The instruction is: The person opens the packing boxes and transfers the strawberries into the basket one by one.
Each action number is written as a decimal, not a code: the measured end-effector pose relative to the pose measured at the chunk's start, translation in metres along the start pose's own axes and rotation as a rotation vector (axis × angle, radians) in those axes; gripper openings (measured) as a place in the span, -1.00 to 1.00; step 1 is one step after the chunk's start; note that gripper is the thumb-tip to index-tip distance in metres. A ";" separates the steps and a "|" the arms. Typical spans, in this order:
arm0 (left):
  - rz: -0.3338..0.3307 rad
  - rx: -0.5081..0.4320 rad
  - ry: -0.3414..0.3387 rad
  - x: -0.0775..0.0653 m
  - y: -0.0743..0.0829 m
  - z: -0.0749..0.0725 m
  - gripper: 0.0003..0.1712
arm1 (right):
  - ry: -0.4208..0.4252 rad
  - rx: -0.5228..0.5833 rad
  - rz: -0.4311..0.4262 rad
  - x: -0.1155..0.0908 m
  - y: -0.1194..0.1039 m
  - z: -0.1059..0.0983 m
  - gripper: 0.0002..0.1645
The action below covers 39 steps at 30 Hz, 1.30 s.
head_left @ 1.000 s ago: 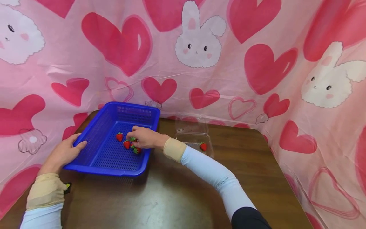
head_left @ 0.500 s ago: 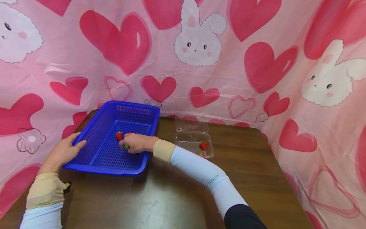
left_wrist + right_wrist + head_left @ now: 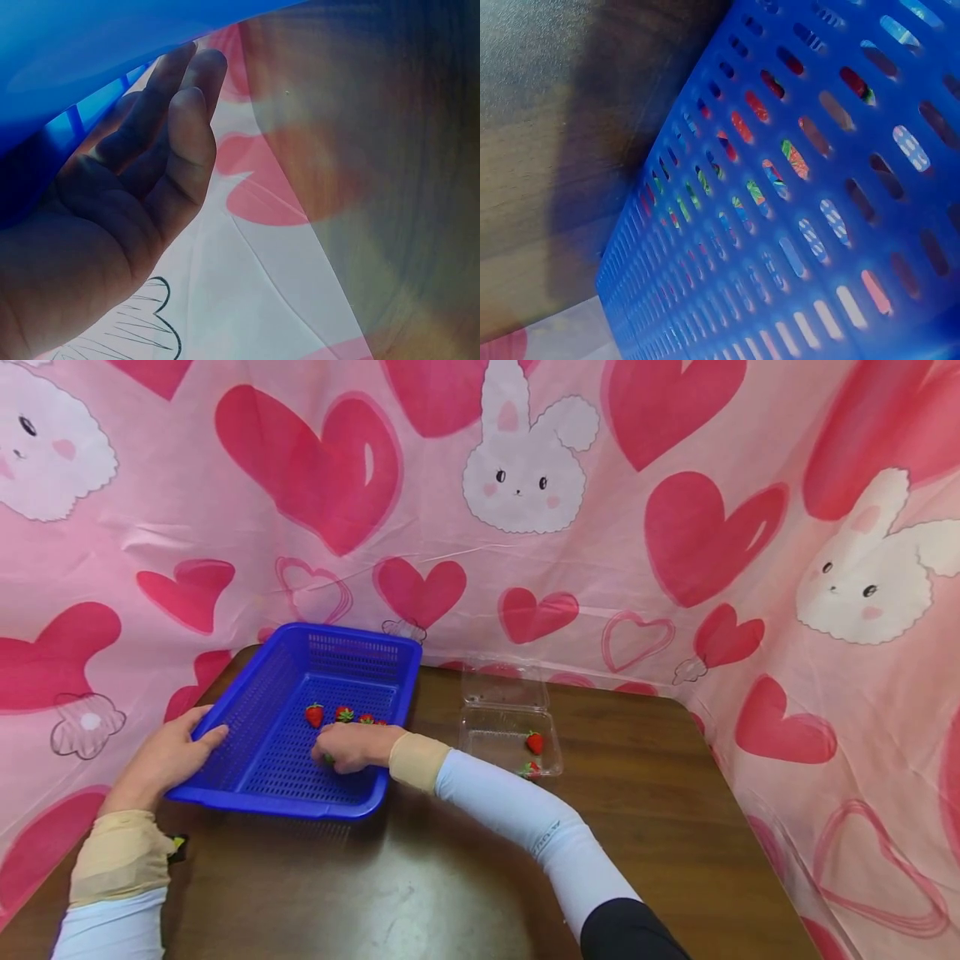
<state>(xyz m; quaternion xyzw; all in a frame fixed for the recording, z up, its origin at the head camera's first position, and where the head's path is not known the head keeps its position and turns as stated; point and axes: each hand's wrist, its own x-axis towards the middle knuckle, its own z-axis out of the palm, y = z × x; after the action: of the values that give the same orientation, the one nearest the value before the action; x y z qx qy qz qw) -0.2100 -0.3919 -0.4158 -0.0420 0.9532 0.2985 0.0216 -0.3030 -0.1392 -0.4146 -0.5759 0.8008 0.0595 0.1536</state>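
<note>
A blue plastic basket [image 3: 262,806] with slotted walls stands at the left of the table. My left hand [image 3: 167,753] grips its left rim, thumb over the top; in the left wrist view the fingers [image 3: 191,142] lie along the outside of the wall. Inside the basket, my right hand [image 3: 348,747] is low over the floor with curled fingers, pinching a strawberry [image 3: 328,760] of which only a bit of green shows. Farther back lie a strawberry [image 3: 313,715] and several more to its right, partly behind the hand. Red and green show through the slotted wall [image 3: 772,225] in the right wrist view.
A clear hinged plastic box [image 3: 487,739], lid raised at the back, stands right of the basket with two strawberries [image 3: 534,742] in it. A pink heart-and-bunny cloth [image 3: 450,527] hangs behind the brown table [image 3: 637,810]. A small black-and-yellow object [image 3: 178,847] lies by the left wrist.
My right hand has moved left and nearer within the basket, uncovering strawberries behind it. The second strawberry in the clear box now shows past the sleeve. My left hand has stayed on the rim.
</note>
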 end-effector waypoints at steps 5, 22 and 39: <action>-0.001 -0.004 -0.001 0.002 0.000 -0.001 -0.19 | -0.017 -0.048 -0.042 0.002 -0.003 0.002 -0.72; 0.013 0.014 0.012 0.003 -0.001 -0.001 -0.20 | 0.124 0.125 0.031 -0.028 0.011 -0.033 -0.91; 0.008 0.025 0.000 0.000 -0.001 -0.001 -0.18 | 0.501 0.150 0.138 -0.120 0.058 -0.065 -0.81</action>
<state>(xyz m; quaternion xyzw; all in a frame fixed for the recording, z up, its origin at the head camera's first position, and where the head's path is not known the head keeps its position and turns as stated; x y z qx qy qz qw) -0.2101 -0.3933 -0.4154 -0.0379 0.9570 0.2868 0.0210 -0.3339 -0.0292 -0.3203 -0.5039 0.8533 -0.1339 -0.0113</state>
